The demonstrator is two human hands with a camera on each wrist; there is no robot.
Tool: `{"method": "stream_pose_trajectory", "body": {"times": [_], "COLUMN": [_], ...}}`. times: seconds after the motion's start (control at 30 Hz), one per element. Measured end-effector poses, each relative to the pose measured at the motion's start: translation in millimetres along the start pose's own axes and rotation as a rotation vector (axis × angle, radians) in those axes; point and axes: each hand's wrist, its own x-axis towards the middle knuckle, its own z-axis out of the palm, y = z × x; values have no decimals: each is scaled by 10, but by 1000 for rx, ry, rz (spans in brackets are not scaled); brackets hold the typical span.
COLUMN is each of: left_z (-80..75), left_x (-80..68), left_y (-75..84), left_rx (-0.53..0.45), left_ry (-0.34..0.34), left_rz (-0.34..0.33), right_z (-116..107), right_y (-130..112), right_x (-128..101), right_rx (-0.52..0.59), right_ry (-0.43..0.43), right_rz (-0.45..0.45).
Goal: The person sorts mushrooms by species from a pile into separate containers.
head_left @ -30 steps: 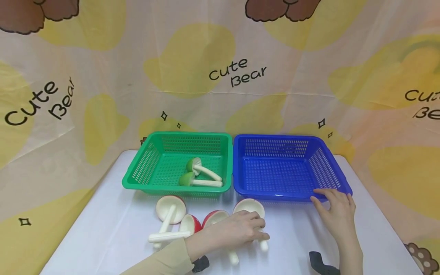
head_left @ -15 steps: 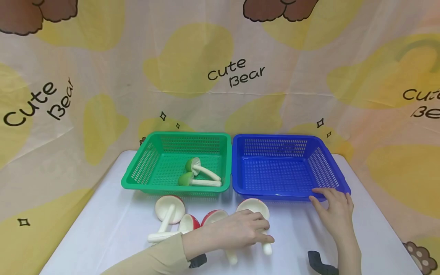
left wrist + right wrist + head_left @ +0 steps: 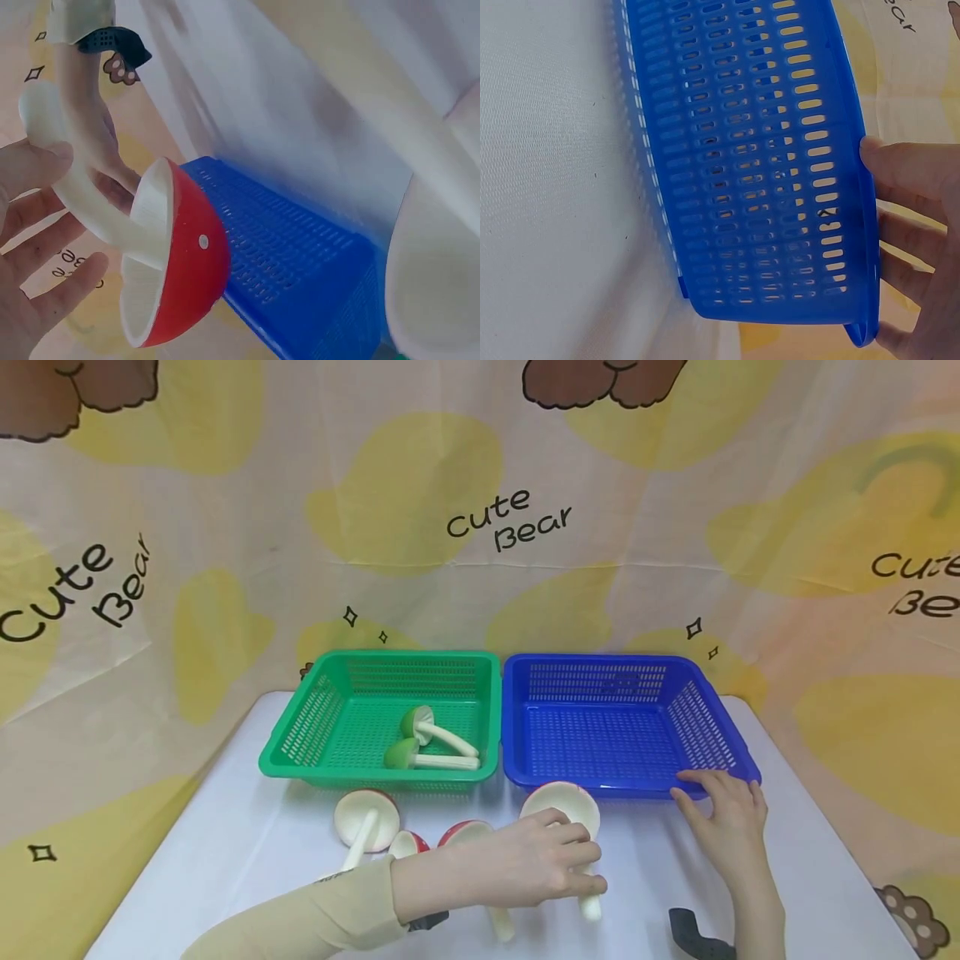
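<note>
Left hand (image 3: pixel 525 864) gripping a red mushroom (image 3: pixel 176 274) by its stem — right hand (image 3: pixel 723 814), fingers straight, steadying the blue basket (image 3: pixel 622 727).

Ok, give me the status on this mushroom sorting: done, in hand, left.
Done: two green mushrooms lie in the green basket. In hand: the left hand grips the stem of a red mushroom, lifting it near the blue basket, whose front rim the right hand touches. Left: three more red mushrooms on the table; the blue basket holds none.
</note>
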Motion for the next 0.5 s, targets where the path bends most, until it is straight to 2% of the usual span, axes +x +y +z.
{"method": "stream_pose_trajectory", "body": {"times": [0.27,0.5], "left_z": [-67,-73], "left_x": [78,139], "left_y": [-142,-326], "left_rx": [101,86], "left_ry": [43,-53], "left_rz": [50,56], "right_z": [6,16], "right_y": [11,13], "right_x": [-3,-13], "right_rx": [8,21], "right_ry": [3,4], "right_rz": [0,5]}}
